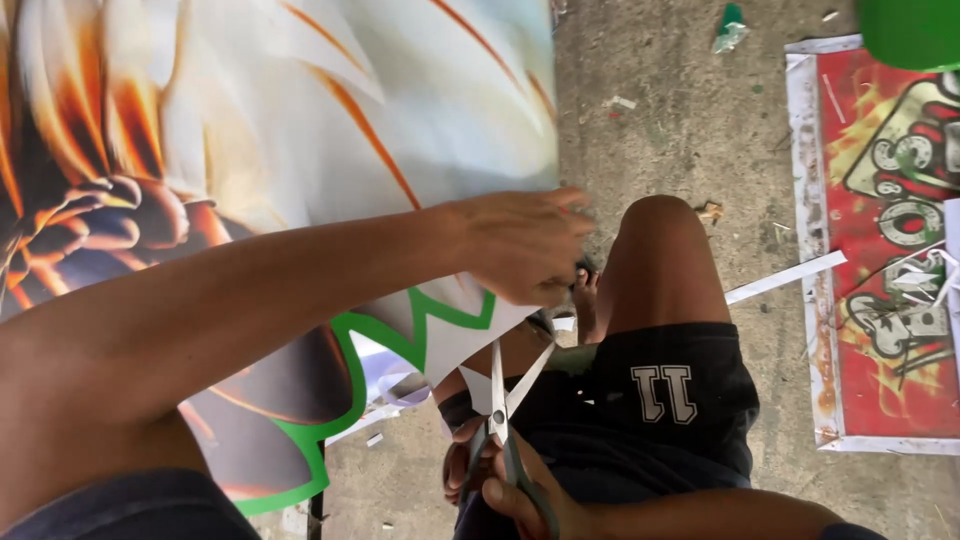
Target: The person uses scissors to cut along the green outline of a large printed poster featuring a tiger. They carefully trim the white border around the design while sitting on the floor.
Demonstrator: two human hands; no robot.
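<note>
Your left hand point(525, 245) pinches the edge of the printed poster point(280, 150). Your right hand point(500, 475) grips open scissors point(505, 410), blades at its green-bordered edge.

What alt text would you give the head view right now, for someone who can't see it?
The right hand holds open scissors against the green-bordered edge of a large printed poster, which the left hand steadies from above. The person sits on a concrete floor; a red printed sheet lies nearby.
</note>
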